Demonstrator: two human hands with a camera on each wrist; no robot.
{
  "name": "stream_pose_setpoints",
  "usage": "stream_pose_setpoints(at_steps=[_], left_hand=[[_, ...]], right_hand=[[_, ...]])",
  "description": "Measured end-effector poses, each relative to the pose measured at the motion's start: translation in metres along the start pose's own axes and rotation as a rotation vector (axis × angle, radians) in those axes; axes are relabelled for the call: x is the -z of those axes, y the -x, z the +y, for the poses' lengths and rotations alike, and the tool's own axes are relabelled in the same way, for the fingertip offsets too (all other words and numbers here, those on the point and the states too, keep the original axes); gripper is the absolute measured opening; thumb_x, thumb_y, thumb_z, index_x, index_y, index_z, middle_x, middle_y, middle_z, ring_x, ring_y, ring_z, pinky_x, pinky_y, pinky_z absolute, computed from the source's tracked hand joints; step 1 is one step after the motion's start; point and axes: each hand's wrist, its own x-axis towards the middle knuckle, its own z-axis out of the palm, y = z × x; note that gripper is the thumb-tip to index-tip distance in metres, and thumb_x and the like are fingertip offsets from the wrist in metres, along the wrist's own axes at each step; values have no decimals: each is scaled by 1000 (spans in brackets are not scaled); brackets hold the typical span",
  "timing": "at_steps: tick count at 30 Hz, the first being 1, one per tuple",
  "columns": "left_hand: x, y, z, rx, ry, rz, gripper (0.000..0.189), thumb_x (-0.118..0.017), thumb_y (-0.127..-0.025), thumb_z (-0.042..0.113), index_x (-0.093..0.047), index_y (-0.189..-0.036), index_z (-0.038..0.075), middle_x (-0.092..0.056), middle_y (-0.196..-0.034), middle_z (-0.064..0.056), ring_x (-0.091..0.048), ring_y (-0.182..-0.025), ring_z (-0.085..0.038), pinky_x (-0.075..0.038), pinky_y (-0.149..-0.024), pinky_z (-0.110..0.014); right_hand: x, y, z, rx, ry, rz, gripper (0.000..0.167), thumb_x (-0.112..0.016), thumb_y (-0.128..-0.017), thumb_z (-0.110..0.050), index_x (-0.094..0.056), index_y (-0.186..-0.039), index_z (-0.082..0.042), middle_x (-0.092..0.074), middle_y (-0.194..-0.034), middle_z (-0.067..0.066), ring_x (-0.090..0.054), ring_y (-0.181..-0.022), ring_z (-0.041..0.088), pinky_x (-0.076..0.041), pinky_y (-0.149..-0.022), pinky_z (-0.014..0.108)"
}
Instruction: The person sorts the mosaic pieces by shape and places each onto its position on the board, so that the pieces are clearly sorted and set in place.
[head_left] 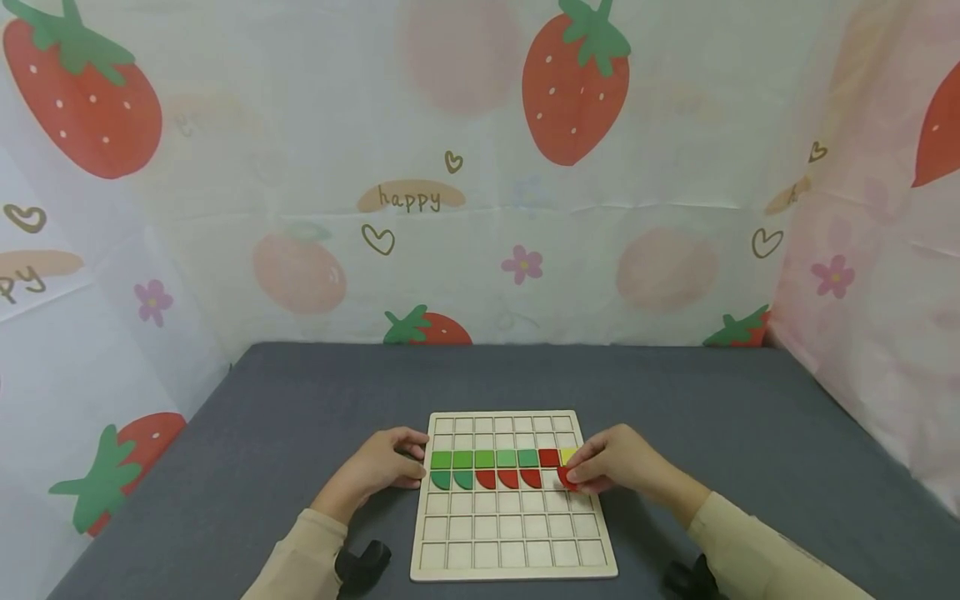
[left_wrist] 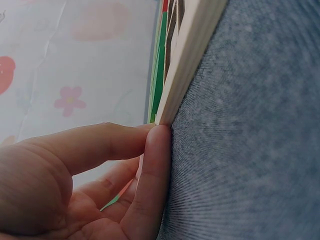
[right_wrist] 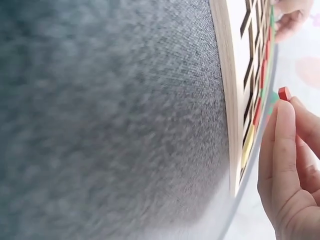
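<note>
A pale wooden grid board (head_left: 512, 567) lies flat on the dark table. One row of its cells holds green squares (head_left: 462, 459), a red square (head_left: 549, 457) and a yellow square (head_left: 567, 455). Below that row sit two green quarter-circle pieces (head_left: 441, 480) and three red ones (head_left: 508, 479). My left hand (head_left: 382, 462) grips the board's left edge, fingertips against its rim in the left wrist view. Between thumb and fingers, my right hand (head_left: 618, 458) pinches a red quarter-circle piece (right_wrist: 284, 93) over the board's right side. Fingers partly cover that piece.
The dark grey table cloth (head_left: 337, 379) extends around the board. Behind it hangs a white curtain (head_left: 480, 283) printed with strawberries, and more curtain closes in both sides. Black straps (head_left: 363, 565) show at the wrists.
</note>
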Motion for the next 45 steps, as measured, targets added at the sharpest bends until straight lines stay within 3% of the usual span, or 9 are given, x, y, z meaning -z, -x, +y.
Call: stream_pose_setpoints(at_steps=[8,15,29,45], left_hand=[[-1,0,1,12,3,12,50,-71,-79,-10,-60,-127,-5,-57,-99,-13,-62,-74,-17,-61,-66,-33],[0,2,1,14,8,14,49,-70,-79,-10,-60,-127,-5,-57,-99,-13,-62,-74,-17,-61,-67,-32],[0,1,-1,-6,-4,6,51,-71,-79,-10,-59,-128,-6,-57,-99,-14,-62,-74,-16,-61,-66,-33],[2,5,0,5,29,-3,50,-71,-79,-9,-58,-128,-8,-57,-98,-14,-60,-73,-16,-61,-66,-33]], right_hand=[[-11,-11,-3,-35,-9,65,14,-82,-78,-3,-76,-88,3,-75,-80,8,-70,-61,14,-62,-63,31],[-16,-16,-3,-30,7,59,12,-80,-78,0,-76,-88,4,-74,-78,9,-69,-58,13,-62,-61,30],[-23,-22,-4,46,196,113,4,-80,-76,4,-77,-78,3,-73,-75,10,-70,-59,17,-61,-58,30],[-33,-16,-11,70,303,161,15,-80,-73,9,-71,-66,-1,-69,-67,7,-64,-53,15,-59,-53,28]])
